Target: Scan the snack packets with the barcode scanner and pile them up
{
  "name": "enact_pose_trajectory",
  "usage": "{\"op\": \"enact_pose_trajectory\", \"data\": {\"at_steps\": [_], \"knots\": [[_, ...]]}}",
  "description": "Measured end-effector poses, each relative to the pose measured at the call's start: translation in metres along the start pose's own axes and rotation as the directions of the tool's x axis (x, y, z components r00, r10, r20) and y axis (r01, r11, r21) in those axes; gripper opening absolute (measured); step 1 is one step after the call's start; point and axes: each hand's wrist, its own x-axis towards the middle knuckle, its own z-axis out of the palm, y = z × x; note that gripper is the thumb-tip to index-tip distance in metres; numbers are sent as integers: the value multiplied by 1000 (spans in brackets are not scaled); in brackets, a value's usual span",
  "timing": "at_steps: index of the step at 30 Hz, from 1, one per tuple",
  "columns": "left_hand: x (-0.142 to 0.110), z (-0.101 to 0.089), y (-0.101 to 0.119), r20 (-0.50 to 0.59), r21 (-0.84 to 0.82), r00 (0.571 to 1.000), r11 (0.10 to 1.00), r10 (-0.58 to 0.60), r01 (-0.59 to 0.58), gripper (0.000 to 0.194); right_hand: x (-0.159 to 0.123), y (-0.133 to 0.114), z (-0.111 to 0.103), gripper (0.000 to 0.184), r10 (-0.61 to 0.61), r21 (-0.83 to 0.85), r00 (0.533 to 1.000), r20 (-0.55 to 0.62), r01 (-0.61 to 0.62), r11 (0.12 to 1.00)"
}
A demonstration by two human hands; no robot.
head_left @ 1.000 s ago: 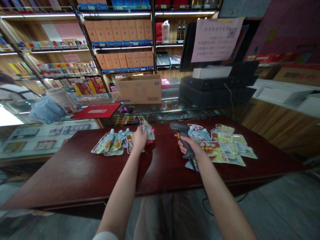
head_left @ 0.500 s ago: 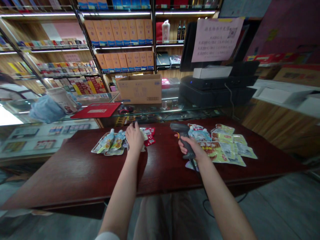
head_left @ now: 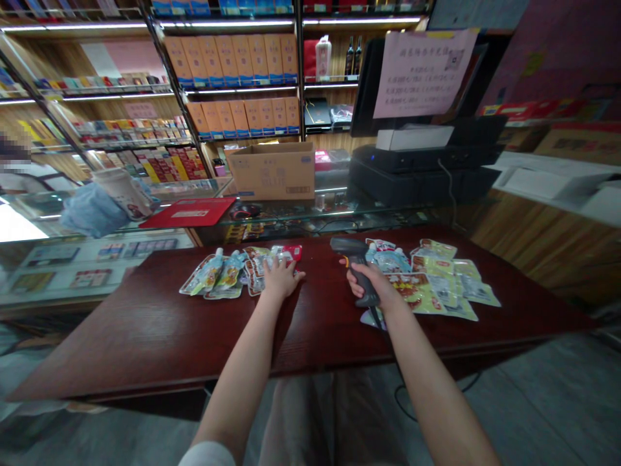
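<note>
The left forearm [head_left: 252, 362] reaches across the near edge of the tabletop [head_left: 145, 323], a pale sleeve [head_left: 208, 453] at its elbow; the left hand [head_left: 281, 281] lies palm down towards the far edge, fingers spread, thumb out to the right; the right forearm [head_left: 427, 369] slants inward over the near edge; the right hand [head_left: 374, 285] is curled in a firm grip; trousered legs [head_left: 294, 421] show below.
</note>
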Motion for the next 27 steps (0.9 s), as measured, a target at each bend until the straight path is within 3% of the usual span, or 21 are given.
{"op": "enact_pose_trajectory", "data": {"at_steps": [8, 12, 16, 19, 22, 27], "knots": [[-4, -8, 2, 15, 0, 994, 994, -107, 107, 59, -1, -2, 2, 44, -7, 0, 1000, 9, 7, 1000], [-7, -11, 5, 6, -34, 974, 973, -228, 228, 60, -1, -2, 2, 43, -6, -11, 1000, 11, 6, 1000], [-7, -8, 8, -216, -9, 940, 963, -264, 268, 61, -3, -4, 3, 42, -7, -18, 1000, 14, 8, 1000], [1, 2, 9, -326, 33, 942, 994, -84, 100, 62, -3, -5, 4, 42, -4, -22, 1000, 16, 4, 1000], [12, 14, 8, -230, -10, 973, 1000, 4, -7, 61, -4, -5, 4, 41, -9, -15, 1000, 9, 9, 1000], [15, 17, 0, -27, -100, 992, 988, -122, 119, 72, -4, -4, 2, 38, -19, -9, 1000, 7, 19, 1000]]}}
